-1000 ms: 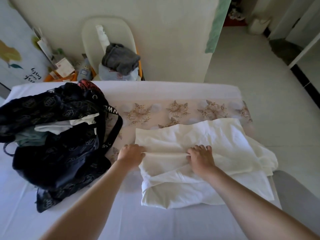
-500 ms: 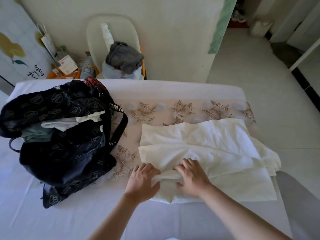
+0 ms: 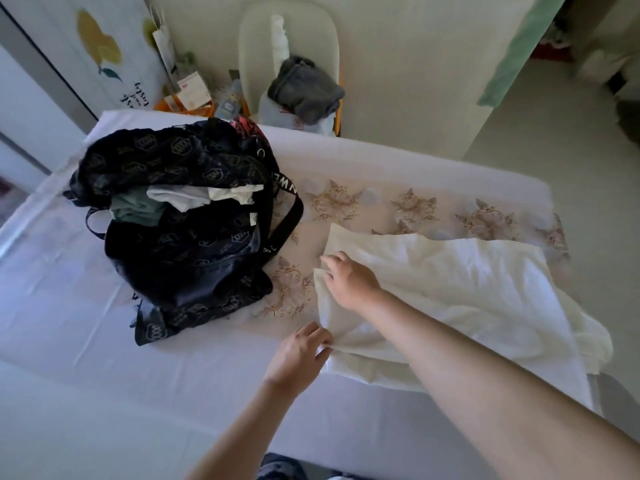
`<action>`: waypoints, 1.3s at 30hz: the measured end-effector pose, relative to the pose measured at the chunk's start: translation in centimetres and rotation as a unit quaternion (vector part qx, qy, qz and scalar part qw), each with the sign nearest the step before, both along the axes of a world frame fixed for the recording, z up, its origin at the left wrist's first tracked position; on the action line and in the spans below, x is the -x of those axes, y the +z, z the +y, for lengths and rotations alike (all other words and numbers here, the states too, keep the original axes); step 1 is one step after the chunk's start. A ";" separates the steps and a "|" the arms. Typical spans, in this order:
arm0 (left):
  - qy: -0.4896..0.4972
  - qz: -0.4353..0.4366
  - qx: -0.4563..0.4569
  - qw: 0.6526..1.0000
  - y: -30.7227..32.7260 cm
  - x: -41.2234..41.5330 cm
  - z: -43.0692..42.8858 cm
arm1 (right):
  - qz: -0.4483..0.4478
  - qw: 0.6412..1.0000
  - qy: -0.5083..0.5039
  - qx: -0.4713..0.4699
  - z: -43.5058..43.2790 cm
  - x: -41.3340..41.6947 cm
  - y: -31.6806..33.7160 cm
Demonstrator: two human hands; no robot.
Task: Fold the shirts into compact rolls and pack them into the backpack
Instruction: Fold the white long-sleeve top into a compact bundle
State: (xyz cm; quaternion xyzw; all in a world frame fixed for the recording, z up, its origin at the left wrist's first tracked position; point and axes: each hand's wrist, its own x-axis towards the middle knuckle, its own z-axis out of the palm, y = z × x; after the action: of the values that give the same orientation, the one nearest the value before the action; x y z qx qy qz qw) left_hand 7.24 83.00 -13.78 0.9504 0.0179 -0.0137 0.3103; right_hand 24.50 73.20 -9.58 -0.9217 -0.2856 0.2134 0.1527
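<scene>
A cream white shirt (image 3: pixel 460 285) lies partly folded on the right half of the table. My right hand (image 3: pixel 349 280) pinches its left edge at the far corner, fingers curled on the cloth. Nearer me, my left hand (image 3: pixel 299 355) pinches the shirt's near left corner. A black backpack (image 3: pixel 187 251) with a gold logo print lies open to the left, with white and grey-green rolled clothes (image 3: pixel 187 200) showing in its mouth.
The table (image 3: pixel 104 341) has a white cover with a floral runner (image 3: pixel 408 206). Behind it stands a pale chair (image 3: pixel 294 39) holding a grey garment (image 3: pixel 304 88). Papers and small items (image 3: pixel 194 91) sit at the back left. The tiled floor drops off to the right.
My right hand slid away from me to the shirt's far left corner and my left hand drew toward its near left corner. The view has shifted right, so the backpack sits more central.
</scene>
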 end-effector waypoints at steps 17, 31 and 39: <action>0.014 -0.056 -0.080 0.995 -0.9 2.5 4.7 | 0.098 0.979 -0.105 -0.142 3.3 -0.4 -2.3; -0.161 0.100 -0.225 0.956 0.4 -14.4 -1.8 | -0.004 0.969 -0.168 0.180 -22.0 3.3 -2.2; -0.052 0.013 -0.094 0.994 3.8 -18.8 -1.3 | -0.054 0.949 -0.309 0.012 -23.9 -1.2 1.2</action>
State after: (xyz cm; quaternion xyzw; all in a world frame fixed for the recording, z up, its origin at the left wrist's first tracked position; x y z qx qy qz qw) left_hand 26.09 81.72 -9.96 0.9747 -0.0262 -0.0409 0.2181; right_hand 25.73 49.31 -8.39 -0.9767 0.0079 0.1093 0.1847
